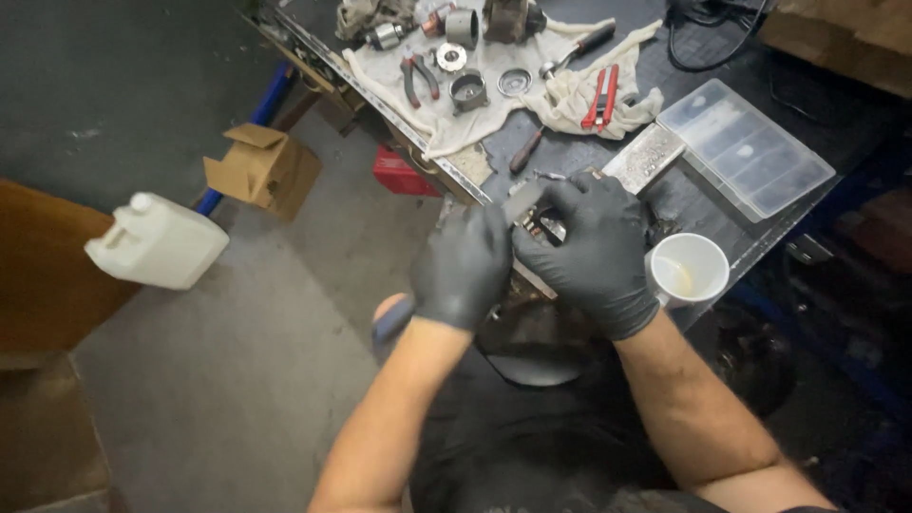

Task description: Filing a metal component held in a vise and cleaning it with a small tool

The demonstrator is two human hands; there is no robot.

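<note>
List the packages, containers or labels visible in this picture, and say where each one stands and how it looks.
Cardboard box: on the floor left of the workbench, brown, flaps open.
Plastic jug: on the brown surface at far left, white, squarish, capped.
Organiser case: on the workbench at right, flat, clear plastic, compartments inside.
White cup: at the bench edge beside the right hand, round, open.
Red box: under the bench edge, partly hidden.
No screens or signs show.

open brown cardboard box (263, 168) on floor, white plastic jug (158, 241) at left, red box (403, 173) under bench
</note>
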